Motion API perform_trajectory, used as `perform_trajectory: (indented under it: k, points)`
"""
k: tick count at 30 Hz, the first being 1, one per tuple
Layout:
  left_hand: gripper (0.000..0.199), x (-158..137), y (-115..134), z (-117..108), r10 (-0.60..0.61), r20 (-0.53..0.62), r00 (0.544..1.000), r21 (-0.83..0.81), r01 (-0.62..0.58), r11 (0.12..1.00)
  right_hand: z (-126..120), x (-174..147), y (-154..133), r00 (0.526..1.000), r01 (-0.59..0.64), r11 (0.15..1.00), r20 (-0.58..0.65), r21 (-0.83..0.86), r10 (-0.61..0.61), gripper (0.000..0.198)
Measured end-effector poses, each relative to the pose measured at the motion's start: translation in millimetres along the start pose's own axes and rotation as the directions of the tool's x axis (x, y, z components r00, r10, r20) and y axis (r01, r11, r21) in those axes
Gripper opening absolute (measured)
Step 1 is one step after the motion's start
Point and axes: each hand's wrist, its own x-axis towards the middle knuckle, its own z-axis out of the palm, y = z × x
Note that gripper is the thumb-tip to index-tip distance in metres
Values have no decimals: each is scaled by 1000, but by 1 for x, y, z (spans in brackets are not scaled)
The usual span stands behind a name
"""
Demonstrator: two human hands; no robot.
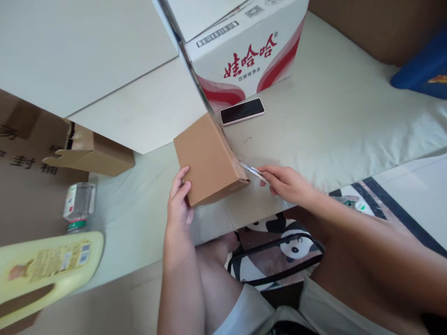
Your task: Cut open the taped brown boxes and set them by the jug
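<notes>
A small brown cardboard box (209, 163) sits tilted on the pale cloth-covered surface in front of me. My left hand (180, 200) grips its left lower edge, with fingertips on the large face and the thumb lower down. Pinched in my right hand (281, 182) is a slim silver blade-like tool (252, 171). Its tip touches the box's right side near the lower right corner, where the edge looks taped or slightly parted. The handle is mostly hidden by my fingers, so I cannot tell its exact kind.
Behind the box lie a phone (242, 111) and a white-and-red water carton (247, 60). White panels (139, 111) stand at the upper left. Leftward are an opened cardboard box (104, 151), a clear bottle (80, 204) and a yellow jug (66, 265). A blue object (424, 70) is far right.
</notes>
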Motion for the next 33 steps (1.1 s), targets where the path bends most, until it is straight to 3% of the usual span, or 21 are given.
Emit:
perform_trajectory:
  k: [4, 11, 16, 20, 23, 25, 27, 29, 31, 33]
  points:
    - [53, -2, 7, 7, -81, 17, 997, -108, 83, 991, 13, 10, 1, 997, 21, 1000, -80, -13, -22, 47]
    - [48, -5, 4, 27, -24, -54, 998, -115, 18, 993, 7, 4, 4, 991, 64, 970, -99, -234, -89, 45]
    - [46, -2, 1, 32, 13, -87, 996, -102, -22, 995, -1, -2, 1, 992, 94, 975, -60, -199, -108, 46]
    - [41, -1, 1, 30, 31, -80, 996, -74, -37, 997, -12, -9, -4, 988, 129, 986, 103, -103, -118, 45]
    - [43, 0, 2, 30, 9, -81, 997, -92, -16, 996, -24, -18, -4, 952, 161, 986, 271, -53, -141, 44]
    - [45, 0, 2, 28, -10, -87, 996, -132, -1, 991, -33, -22, -1, 952, 140, 989, 281, -50, -120, 43]
    - [47, 2, 1, 21, -18, -107, 994, -188, -2, 982, -39, -23, 4, 979, 88, 992, 193, -92, -69, 43]
    - [46, 5, -1, 12, -26, -108, 994, -224, 1, 975, -39, -20, 9, 1000, 18, 979, 7, -203, -17, 43]
    - [43, 7, -4, 2, -36, -83, 996, -229, 16, 973, -35, -15, 16, 981, -47, 937, -192, -347, -22, 42]
    - [41, 8, -7, -4, -45, -63, 997, -233, 30, 972, -28, -9, 22, 954, -87, 884, -293, -458, -58, 42]
